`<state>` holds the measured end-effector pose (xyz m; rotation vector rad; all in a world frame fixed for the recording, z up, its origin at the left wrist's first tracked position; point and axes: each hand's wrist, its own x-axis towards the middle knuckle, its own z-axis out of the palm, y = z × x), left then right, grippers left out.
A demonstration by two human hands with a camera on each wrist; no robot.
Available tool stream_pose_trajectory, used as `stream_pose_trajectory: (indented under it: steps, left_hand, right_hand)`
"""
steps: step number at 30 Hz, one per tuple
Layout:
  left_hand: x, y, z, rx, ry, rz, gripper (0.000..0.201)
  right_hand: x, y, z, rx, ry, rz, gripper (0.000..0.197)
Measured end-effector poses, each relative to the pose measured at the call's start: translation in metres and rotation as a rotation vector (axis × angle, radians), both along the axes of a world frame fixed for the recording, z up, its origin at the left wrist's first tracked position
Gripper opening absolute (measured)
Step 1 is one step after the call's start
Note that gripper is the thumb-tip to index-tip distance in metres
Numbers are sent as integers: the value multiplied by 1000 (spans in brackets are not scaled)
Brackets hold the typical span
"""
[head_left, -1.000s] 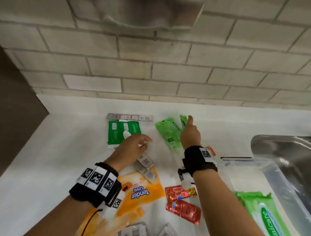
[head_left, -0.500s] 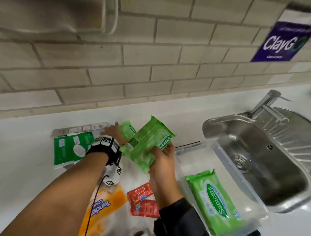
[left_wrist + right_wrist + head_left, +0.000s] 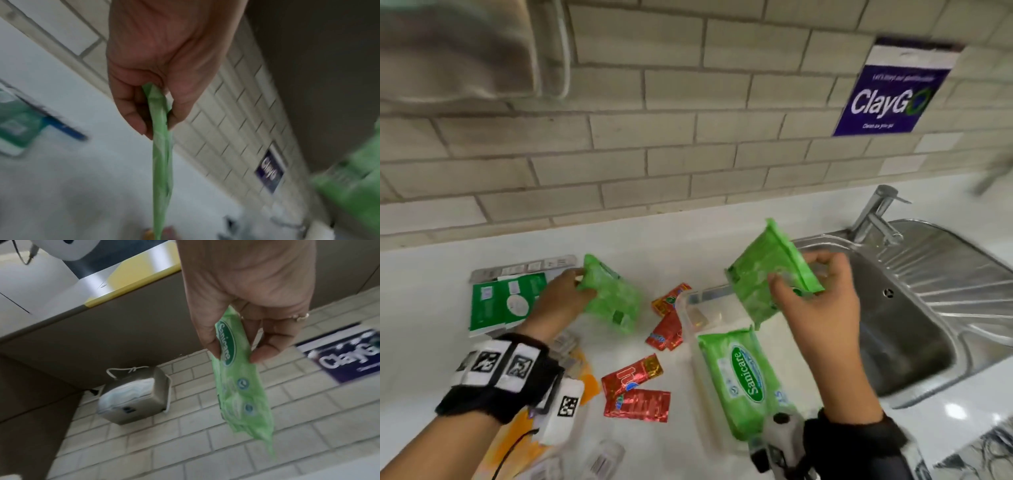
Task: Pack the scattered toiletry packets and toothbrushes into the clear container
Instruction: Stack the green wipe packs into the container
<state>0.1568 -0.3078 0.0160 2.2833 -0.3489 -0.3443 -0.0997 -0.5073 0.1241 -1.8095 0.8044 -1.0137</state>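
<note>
on the white tabletop, a green pack in each grip

against the pale tiled wall we see a white tabletop [image 3: 431, 308] with a steel sink [image 3: 914, 325] set into it at the right and a tap [image 3: 876, 212] behind the basin. a purple sign [image 3: 890, 99] hangs on the tiles above the sink, and a grey dispenser [image 3: 133, 395] is fixed to the wall further left.

our left hand [image 3: 558, 301] reaches forward over the tabletop, wrist strapped in a black band with printed markers. its grip is closed on the near edge of a small green wipes pack [image 3: 613, 298]: in the left wrist view thumb and fingers pinch the pack's thin edge and the pack hangs away from the palm. our right hand [image 3: 822, 301] is raised, and its grip holds a second green wipes pack [image 3: 763, 274], thumb on one face and fingers on the other, the pack tilted and lifted clear of the tabletop, above the far end of the clear container [image 3: 698, 308].

that container stands just left of the sink, and a larger sanicare pack [image 3: 743, 380] already lies inside it. red sachets [image 3: 637, 390] lie scattered between the two hands. a dark green packet [image 3: 496, 305] lies flat at the left, with a long grey strip [image 3: 524, 267] behind it near the wall. an orange packet [image 3: 589, 383] shows partly under the left wrist. further small packets at the near edge are too blurred to name.
</note>
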Motion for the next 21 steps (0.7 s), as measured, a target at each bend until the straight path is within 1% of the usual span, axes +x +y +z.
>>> stream_pose_trajectory:
  steps: [2,3,4,6,7,8,9,10,11,13,15,17,21]
  left_hand:
    - [-23,-3,33,-198,-114,-30,32]
    - [-38,-7,52,-297,-172,-77,27]
    - [-56,-14,73,-355,-239,-139,32]
    - [-93,-28,111,-400,-347,-310,41]
    - [-109,-35,125,-416,-366,-417,41]
    - [-123,-44,134,-420,-355,-532,37]
    - [-135,-54,139,-392,-349,-644,29]
    - [-144,-65,140,-325,-369,-750,22]
    - [-153,-77,140,-237,-414,-849,19]
    - [-164,-100,130,-53,-483,-989,22]
    - [-173,-121,114,81,-524,-1060,33]
    - [-180,-136,97,188,-526,-1116,39]
    - [-192,-147,63,445,-396,-1221,44]
  right_hand:
    - [-18,-23,-1,-21,12,-71,37]
    - [-26,-32,-1,-11,12,-89,40]
    - [-34,-39,-2,-6,15,-96,42]
    - [-46,-51,-4,-18,26,-89,45]
    - [-52,-55,-6,-23,20,-74,46]
    - [-57,-59,-7,-18,12,-55,45]
    - [-62,-61,-8,-13,10,-34,45]
    - [-66,-62,-9,-1,12,-13,45]
    - [-70,-64,-11,15,15,10,45]
    - [-75,-63,-15,34,34,60,44]
    - [-78,-61,-20,-5,87,103,44]
    - [-79,-57,-26,-65,150,155,43]
    - [-79,-55,-47,-171,350,264,49]
